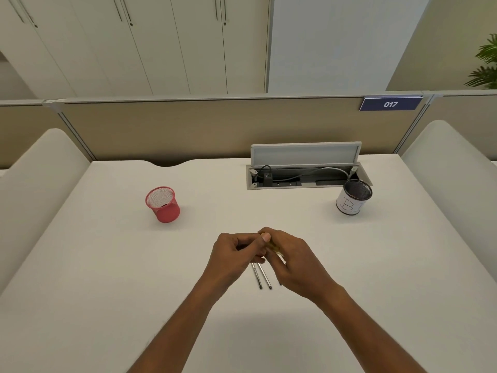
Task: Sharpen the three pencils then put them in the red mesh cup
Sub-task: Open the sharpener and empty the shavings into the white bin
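Both hands meet over the middle of the white table [107, 265]. My right hand [298, 261] is closed around a small yellowish object [274, 248], which looks like a sharpener. My left hand [234, 254] is pinched shut against it, on what seems to be a thin pencil mostly hidden by the fingers. Two more grey pencils [262, 277] lie side by side on the table just under the hands, their dark ends pointing toward me. The red mesh cup [164, 204] stands upright and apart at the far left of the hands, with nothing visible inside.
A black mesh cup wrapped in white paper [352, 197] stands at the far right. Behind it an open cable tray [306, 173] with a raised lid is set into the table. Padded white dividers flank both sides, and a beige partition closes the back.
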Demonstrator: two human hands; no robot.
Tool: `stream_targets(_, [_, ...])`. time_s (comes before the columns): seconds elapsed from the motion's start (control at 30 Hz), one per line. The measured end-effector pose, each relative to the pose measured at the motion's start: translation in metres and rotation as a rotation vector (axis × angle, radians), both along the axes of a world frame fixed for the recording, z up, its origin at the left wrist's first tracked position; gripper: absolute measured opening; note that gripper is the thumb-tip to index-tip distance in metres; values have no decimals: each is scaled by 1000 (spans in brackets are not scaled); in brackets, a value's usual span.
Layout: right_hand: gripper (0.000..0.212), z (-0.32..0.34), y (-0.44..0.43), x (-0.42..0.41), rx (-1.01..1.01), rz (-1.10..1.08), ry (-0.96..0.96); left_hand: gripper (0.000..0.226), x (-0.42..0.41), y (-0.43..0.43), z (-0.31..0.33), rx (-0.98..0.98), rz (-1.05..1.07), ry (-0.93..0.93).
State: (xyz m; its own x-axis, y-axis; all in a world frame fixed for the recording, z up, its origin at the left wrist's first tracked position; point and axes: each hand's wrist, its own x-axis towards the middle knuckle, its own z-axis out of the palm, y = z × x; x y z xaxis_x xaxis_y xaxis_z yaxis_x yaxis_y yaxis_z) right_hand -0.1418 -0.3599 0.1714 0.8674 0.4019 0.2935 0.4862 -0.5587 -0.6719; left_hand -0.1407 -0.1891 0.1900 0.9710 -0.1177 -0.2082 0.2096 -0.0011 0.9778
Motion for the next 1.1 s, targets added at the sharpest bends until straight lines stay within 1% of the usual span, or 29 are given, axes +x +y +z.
stream_targets(0.13, [10, 2, 8, -2, 9, -35, -43, 19, 0, 4, 1, 34, 12, -12])
stream_targets(0.27, [9, 3, 12, -3, -11, -65, -64, 21, -2, 10, 3, 10, 20, 3])
stream_targets(0.37, [12, 2, 15, -3, 30, -62, -40, 23, -4, 13, 5, -30, 30, 28])
stream_targets(0.53, [43, 0, 21, -4, 186, -76, 111, 30, -5, 15, 8, -112, 82, 85])
stream_targets(0.63, [51, 2, 22, -3, 223, -84, 143, 25, -4, 16, 9, -134, 92, 85])
stream_targets(0.73, [52, 2, 22, -2, 223, -90, 159, 33, -2, 17, 8, -158, 124, 95])
stream_targets(0.83, [53, -1, 23, -3, 220, -94, 166, 28, -1, 18, 5, -113, 100, 61])
stream_targets(0.97, [52, -3, 23, -4, 239, -111, 172, 31, 2, 21, 1, -70, 78, 3])
stream_targets(1.03, [52, -3, 24, -4, 244, -113, 178, 24, 3, 22, 0, -40, 31, -32])
stream_targets(1.1, [52, -2, 24, -4, 244, -118, 183, 28, 3, 22, -1, -12, 25, -55])
